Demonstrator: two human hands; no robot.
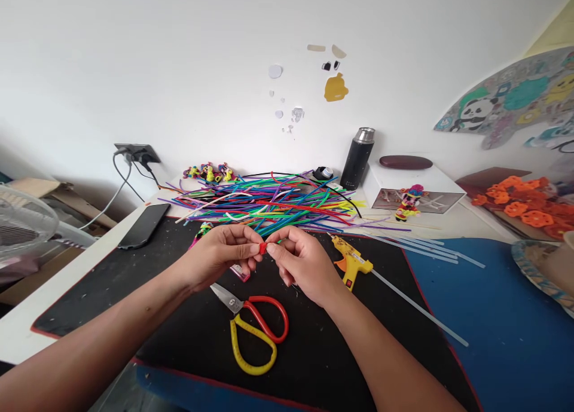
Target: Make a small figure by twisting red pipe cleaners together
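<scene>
Scissors [236, 306] with one red and one yellow handle are lying on the black mat [179, 340], nearest the person. Just beyond, the left hand [226, 249] is pinching a small red piece [262, 248] between thumb and fingertips; the right hand [305, 262] is gripping the same piece from its other side, so it's sitting between both hands, above the mat. A yellow glue gun [352, 259] is lying right of the right hand, a translucent stick [419, 307] jutting from its back. A phone [144, 225] is resting at the mat's left edge. Past the hands, a messy pile of coloured pipe cleaners [269, 203] is sprawling across the desk [15, 340]. Further back, small figures [208, 173] are sitting left by the wall [179, 59], and a black bottle [357, 161] is standing at right, beside a white box [442, 188]
</scene>
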